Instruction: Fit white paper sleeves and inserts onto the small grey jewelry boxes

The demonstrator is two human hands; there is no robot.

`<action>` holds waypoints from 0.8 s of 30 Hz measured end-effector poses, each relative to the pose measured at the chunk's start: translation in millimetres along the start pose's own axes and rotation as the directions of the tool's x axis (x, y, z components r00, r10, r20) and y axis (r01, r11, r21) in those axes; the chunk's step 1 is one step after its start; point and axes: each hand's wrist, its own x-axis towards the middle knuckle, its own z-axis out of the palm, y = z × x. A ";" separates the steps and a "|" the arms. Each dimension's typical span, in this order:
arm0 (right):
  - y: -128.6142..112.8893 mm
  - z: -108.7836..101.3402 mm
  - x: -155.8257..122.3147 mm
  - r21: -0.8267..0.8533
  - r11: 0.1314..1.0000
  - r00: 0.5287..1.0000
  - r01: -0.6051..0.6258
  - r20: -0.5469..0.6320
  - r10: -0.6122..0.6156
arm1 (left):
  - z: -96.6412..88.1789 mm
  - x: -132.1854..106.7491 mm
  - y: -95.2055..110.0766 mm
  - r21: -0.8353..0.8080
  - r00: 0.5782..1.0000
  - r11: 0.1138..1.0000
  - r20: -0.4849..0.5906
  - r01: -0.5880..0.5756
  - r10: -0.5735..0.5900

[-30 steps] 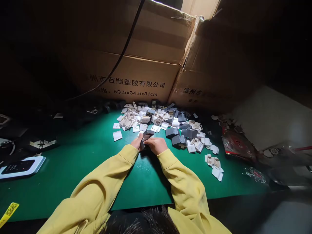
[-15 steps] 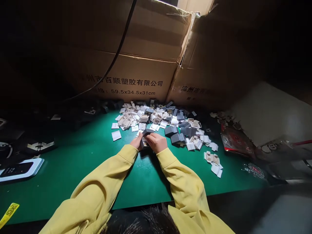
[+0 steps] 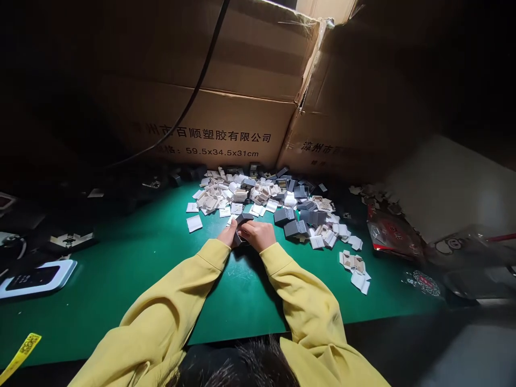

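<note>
Both of my hands meet over the green mat (image 3: pixel 133 269), in yellow sleeves. My left hand (image 3: pixel 228 234) and my right hand (image 3: pixel 258 234) are both closed on one small grey box (image 3: pixel 242 221), holding it between them just above the mat. Right behind them lies a pile of small white and tan cards (image 3: pixel 229 196) mixed with more small grey boxes (image 3: pixel 294 220).
Large cardboard cartons (image 3: pixel 226 97) wall off the back, with a black cable (image 3: pixel 193 97) across them. A white-edged device (image 3: pixel 34 278) lies at the left, a red packet (image 3: pixel 389 234) at the right, and a few loose cards (image 3: pixel 355 269) near it.
My hands have stayed together on the grey box, with only slight shifts of the fingers. The view has moved a little.
</note>
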 end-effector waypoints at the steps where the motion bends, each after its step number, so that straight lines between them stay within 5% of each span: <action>1: 0.7 0.9 0.4 0.015 1.000 1.000 0.008 -0.008 -0.008 | -2.0 0.5 -0.8 0.004 1.000 1.000 0.005 0.005 -0.005; 8: 7.1 15.0 -7.7 0.210 0.977 0.986 0.018 -0.166 0.018 | 5.7 0.0 7.9 -0.048 0.996 0.997 -0.048 0.067 -0.069; 12: 16.3 27.1 -11.5 0.445 0.892 0.882 -0.082 -0.384 0.273 | 11.5 -6.0 32.7 -0.127 0.988 0.990 -0.132 0.060 -0.077; 15: 21.9 34.2 -8.3 0.529 0.823 0.838 -0.204 -0.340 0.427 | 4.4 -9.4 55.2 -0.234 0.981 0.972 -0.180 0.034 -0.078; 18: 19.9 37.3 -3.5 0.538 0.809 0.882 -0.235 -0.231 0.410 | -5.6 -9.9 69.4 -0.316 0.974 0.947 -0.190 0.058 -0.123; 24: 5.0 32.5 -1.0 0.342 0.933 0.981 -0.109 -0.118 0.157 | -11.8 -8.3 72.7 -0.387 0.975 0.921 -0.187 0.040 -0.121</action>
